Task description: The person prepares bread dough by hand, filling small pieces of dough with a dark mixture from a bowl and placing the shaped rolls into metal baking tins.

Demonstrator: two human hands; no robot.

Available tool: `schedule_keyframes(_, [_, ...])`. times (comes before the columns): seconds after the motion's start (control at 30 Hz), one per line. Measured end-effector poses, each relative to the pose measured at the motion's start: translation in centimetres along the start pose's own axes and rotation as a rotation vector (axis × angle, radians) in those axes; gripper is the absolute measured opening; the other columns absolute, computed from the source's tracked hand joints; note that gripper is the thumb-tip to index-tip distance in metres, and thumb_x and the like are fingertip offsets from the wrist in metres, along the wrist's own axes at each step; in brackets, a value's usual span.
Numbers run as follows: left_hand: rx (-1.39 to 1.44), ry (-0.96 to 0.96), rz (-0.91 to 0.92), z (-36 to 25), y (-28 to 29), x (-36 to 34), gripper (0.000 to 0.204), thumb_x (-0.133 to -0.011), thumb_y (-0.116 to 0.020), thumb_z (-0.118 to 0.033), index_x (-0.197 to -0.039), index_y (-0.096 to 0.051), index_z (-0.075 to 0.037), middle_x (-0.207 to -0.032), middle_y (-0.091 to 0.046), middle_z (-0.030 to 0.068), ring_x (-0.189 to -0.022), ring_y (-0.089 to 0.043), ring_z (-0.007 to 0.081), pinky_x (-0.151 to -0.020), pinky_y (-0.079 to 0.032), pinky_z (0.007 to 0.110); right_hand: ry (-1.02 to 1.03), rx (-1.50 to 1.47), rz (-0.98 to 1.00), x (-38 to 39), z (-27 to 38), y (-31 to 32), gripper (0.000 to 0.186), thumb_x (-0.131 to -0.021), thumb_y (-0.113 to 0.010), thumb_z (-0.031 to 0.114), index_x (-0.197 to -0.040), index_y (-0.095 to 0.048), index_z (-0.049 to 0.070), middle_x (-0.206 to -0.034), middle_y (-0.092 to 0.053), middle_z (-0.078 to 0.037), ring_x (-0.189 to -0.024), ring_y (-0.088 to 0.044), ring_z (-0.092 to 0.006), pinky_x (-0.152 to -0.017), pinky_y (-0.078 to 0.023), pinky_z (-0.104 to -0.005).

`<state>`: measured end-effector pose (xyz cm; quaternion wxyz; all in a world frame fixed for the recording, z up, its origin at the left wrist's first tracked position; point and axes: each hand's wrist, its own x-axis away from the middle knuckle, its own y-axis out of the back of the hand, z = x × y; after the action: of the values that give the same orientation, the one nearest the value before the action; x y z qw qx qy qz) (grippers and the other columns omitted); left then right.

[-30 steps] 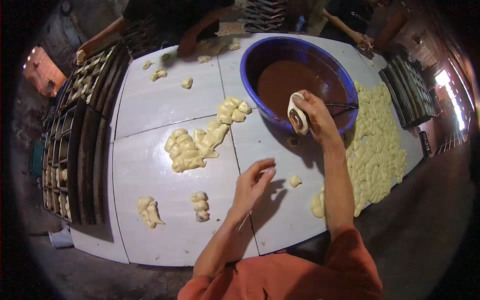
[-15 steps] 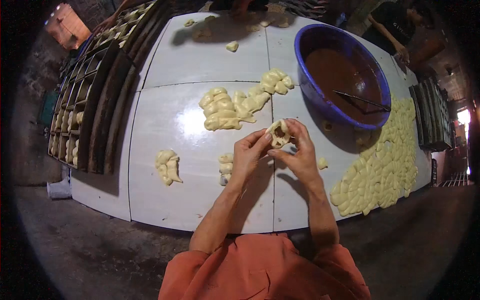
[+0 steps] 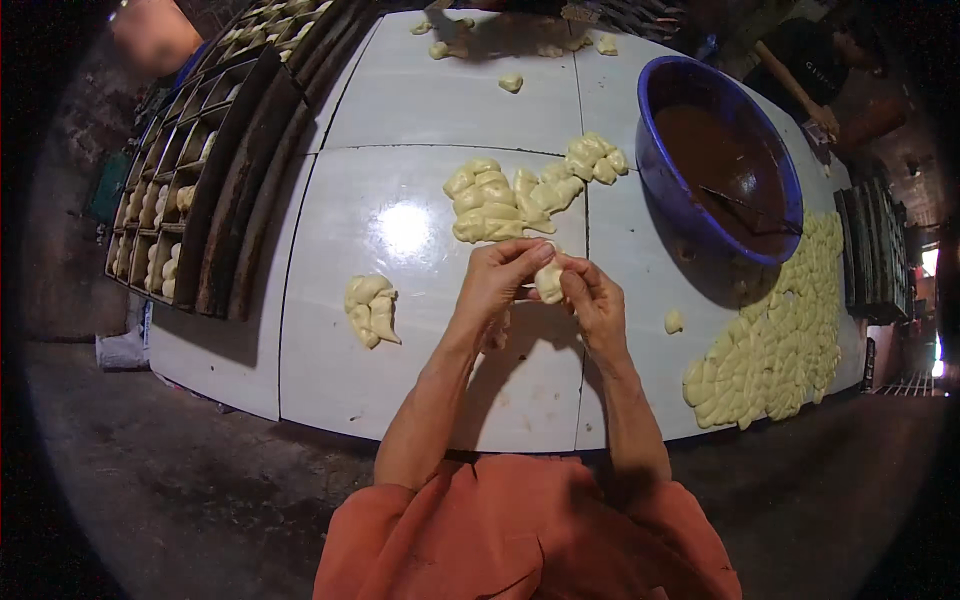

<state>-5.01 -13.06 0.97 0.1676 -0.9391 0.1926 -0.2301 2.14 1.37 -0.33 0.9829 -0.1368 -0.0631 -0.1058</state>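
Note:
Between my two hands, above the white table [image 3: 430, 370], is a small piece of pale dough [image 3: 549, 282]. My left hand [image 3: 505, 275] pinches its upper left side with thumb and fingers. On the other side my right hand [image 3: 595, 295] grips it, fingers curled in. Brown filling showed inside it a moment ago; now its outside looks pale and folded. Just beyond my hands lies a cluster of dough pieces [image 3: 490, 205]. A smaller dough clump [image 3: 371, 310] sits to the left, and a few pieces are partly hidden under my left wrist.
A blue tub [image 3: 655, 150] of brown filling [image 3: 715, 150], with a dark stick-like tool in it, stands at the right. Near it spreads a wide sheet of dough pieces [image 3: 770, 365]. Divided wooden trays [image 3: 195, 165] with dough line the left edge. Another person's arm [image 3: 795, 85] shows at far right.
The dough piece has been folded over, so its brown filling no longer shows. My fingers have closed in around it. The whole view has shifted slightly.

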Motion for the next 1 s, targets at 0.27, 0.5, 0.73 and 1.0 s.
schedule_keyframes(0.27, [-0.076, -0.167, 0.134, 0.8, 0.4, 1.6, 0.034, -0.092, -0.072, -0.019, -0.119, -0.067, 0.000, -0.101, -0.071, 0.0102, -0.087, -0.069, 0.0152, -0.072, -0.061, 0.029, 0.606, 0.384, 0.141, -0.7, -1.2, 1.7, 0.028, -0.090, -0.071, 0.006, -0.118, -0.065, 0.006, -0.109, -0.062, -0.008, -0.089, -0.058, -0.0128, -0.073, -0.049, -0.0271])
schedule_keyframes(0.5, [-0.014, -0.117, 0.220, 2.8, 0.4, 2.0, 0.025, -0.099, -0.059, -0.015, -0.119, -0.065, -0.001, -0.105, -0.069, 0.0083, -0.095, -0.067, 0.0148, -0.076, -0.061, 0.031, 0.764, 0.470, -0.155, -0.5, -2.7, 0.4, 0.017, -0.090, -0.073, 0.009, -0.099, -0.060, 0.005, -0.089, -0.060, -0.005, -0.073, -0.054, -0.0111, -0.065, -0.047, -0.0261])
schedule_keyframes(0.73, [-0.201, -0.155, 0.084, 3.9, -0.4, 2.4, 0.024, -0.093, -0.071, -0.017, -0.107, -0.069, 0.002, -0.087, -0.070, 0.0055, -0.074, -0.067, 0.0115, -0.068, -0.059, 0.027, 0.389, 0.633, -0.207, 0.8, -2.1, 1.5, 0.018, -0.091, -0.073, 0.018, -0.090, -0.061, 0.003, -0.076, -0.059, -0.005, -0.061, -0.053, -0.0135, -0.056, -0.044, -0.0281])
schedule_keyframes(1.0, [-0.579, -0.059, -0.090, 2.1, 0.5, 5.6, 0.042, -0.098, -0.062, -0.031, -0.124, -0.063, 0.002, -0.081, -0.070, 0.0117, -0.067, -0.069, 0.0201, -0.064, -0.053, 0.031, 0.325, 0.623, 0.033, 5.0, -2.6, 2.4, 0.020, -0.088, -0.073, 0.010, -0.104, -0.066, 0.001, -0.100, -0.067, -0.012, -0.079, -0.068, -0.0230, -0.074, -0.056, -0.0331])
